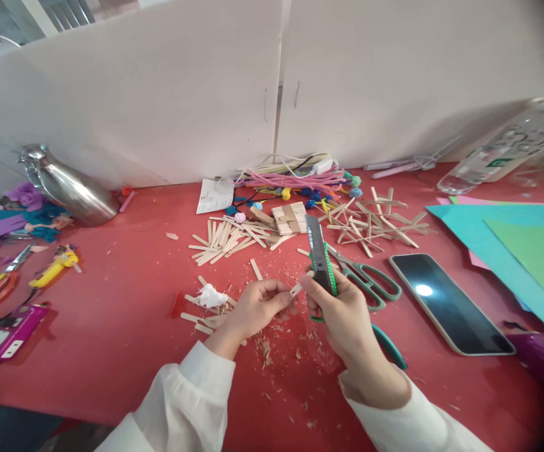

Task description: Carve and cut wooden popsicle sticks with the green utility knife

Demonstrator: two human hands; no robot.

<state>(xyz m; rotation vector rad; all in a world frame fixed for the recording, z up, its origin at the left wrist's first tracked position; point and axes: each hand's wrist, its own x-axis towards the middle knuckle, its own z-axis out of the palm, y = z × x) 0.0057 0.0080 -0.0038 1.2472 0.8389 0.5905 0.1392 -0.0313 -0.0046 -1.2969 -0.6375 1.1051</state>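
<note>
Between the fingers of my left hand [262,306] is a short wooden craft stick [296,289], pinched near one end. My right hand [345,311] is closed around a green and black utility knife [320,267], its blade pointing up and away from me. The right thumb reaches to the far end of the stick. Wood shavings [266,348] lie scattered on the red table below both hands. Left of my hands, a white crumpled lump [212,295] rests on several craft sticks [196,319]. Green-handled scissors [370,279] lie just beyond my right hand.
A pile of craft sticks [225,238] and a stick bundle [289,218] lie ahead, with crossed sticks [380,220] to their right. A phone [451,301], coloured paper [498,245] and a bottle [502,150] are at right. A steel jug [71,188] and glue gun [12,333] are at left.
</note>
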